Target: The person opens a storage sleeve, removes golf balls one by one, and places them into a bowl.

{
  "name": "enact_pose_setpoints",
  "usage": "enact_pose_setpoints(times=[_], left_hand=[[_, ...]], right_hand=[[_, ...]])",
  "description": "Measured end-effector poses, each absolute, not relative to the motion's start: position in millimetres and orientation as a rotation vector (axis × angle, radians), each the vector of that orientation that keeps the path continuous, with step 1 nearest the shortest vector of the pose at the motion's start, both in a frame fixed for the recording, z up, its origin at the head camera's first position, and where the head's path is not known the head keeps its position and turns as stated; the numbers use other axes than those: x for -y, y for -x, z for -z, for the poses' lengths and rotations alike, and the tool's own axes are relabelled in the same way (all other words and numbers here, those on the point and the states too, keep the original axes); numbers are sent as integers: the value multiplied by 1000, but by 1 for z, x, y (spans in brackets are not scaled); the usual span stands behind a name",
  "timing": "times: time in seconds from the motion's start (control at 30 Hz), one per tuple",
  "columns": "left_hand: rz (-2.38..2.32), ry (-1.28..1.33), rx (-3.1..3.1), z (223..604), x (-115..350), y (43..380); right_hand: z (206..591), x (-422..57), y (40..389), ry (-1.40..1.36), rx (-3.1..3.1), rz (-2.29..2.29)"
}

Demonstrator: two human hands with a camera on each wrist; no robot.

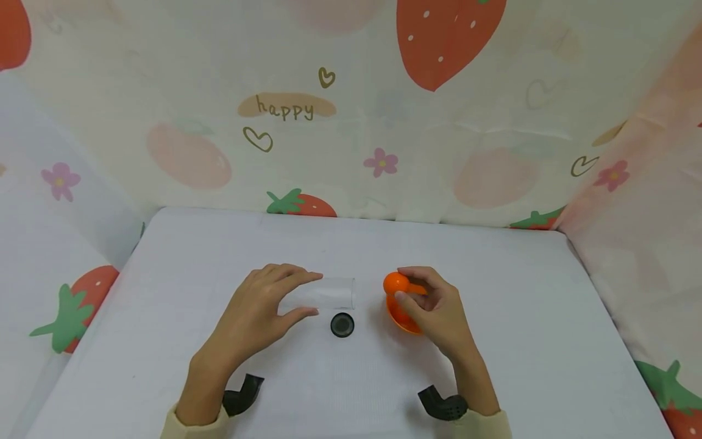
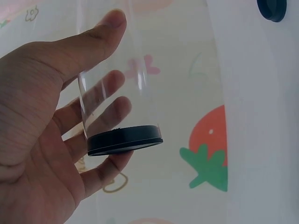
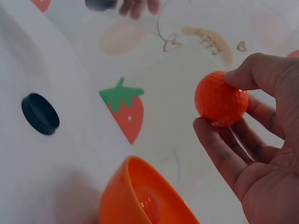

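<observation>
My left hand (image 1: 262, 308) grips a clear plastic tube (image 1: 339, 294) held sideways, its uncapped end facing right. A black cap (image 2: 124, 140) closes the tube's other end, seen in the left wrist view. With thumb and fingers my right hand (image 1: 441, 311) pinches a dimpled orange golf ball (image 1: 396, 283) above an orange bowl (image 1: 404, 327). Inside the bowl, in the right wrist view, lies another orange ball (image 3: 146, 203). A loose round black lid (image 1: 342, 325) rests on the table between the hands, just below the tube in the head view.
The white table (image 1: 526, 341) spans the space under both hands. Behind it hangs a cloth (image 1: 351, 140) printed with strawberries, hearts and flowers, with more cloth at both sides. Black curved mounts (image 1: 243, 395) sit at the wrists.
</observation>
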State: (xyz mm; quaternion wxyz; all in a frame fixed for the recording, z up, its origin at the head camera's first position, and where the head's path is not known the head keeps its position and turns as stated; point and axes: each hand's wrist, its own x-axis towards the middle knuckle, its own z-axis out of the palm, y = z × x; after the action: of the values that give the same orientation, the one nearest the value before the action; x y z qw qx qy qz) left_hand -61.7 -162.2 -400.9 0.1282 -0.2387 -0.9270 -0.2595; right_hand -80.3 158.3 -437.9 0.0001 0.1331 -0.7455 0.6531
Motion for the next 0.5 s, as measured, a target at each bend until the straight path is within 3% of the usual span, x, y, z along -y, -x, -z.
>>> enact_pose_setpoints(times=[0.5], left_hand=[[807, 703, 2689, 401, 161, 61]], right_hand=[[451, -177, 87, -430, 2415, -1661]])
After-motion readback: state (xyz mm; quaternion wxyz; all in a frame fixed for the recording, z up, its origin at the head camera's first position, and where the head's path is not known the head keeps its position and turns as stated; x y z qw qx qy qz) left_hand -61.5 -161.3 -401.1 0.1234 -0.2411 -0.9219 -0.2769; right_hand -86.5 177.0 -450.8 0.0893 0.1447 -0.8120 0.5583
